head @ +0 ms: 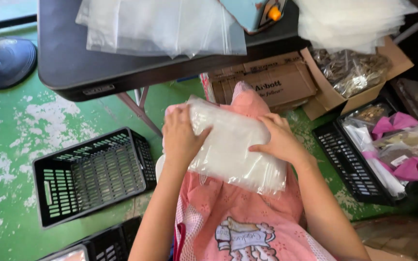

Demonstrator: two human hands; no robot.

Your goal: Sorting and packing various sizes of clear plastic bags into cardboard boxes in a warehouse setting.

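A stack of plastic bags [233, 147] lies on my lap, my left hand [181, 137] on its left end, my right hand [279, 140] on its right. Left of my left fingers an open crate [93, 176] sits on the floor [10, 140]. Beyond my fingers stands a table [68, 63] with more bags [160, 26] on it, cardboard boxes [272, 82] beneath. Right of my right fingers, another crate [349, 164] holds filled packets [402, 145].

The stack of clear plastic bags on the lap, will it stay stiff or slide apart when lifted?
The stack of clear bags is probably floppy: its edges droop over the lap. The smooth, glossy sheets likely slip apart, which may be why the left hand and right hand press both ends. It seems light.
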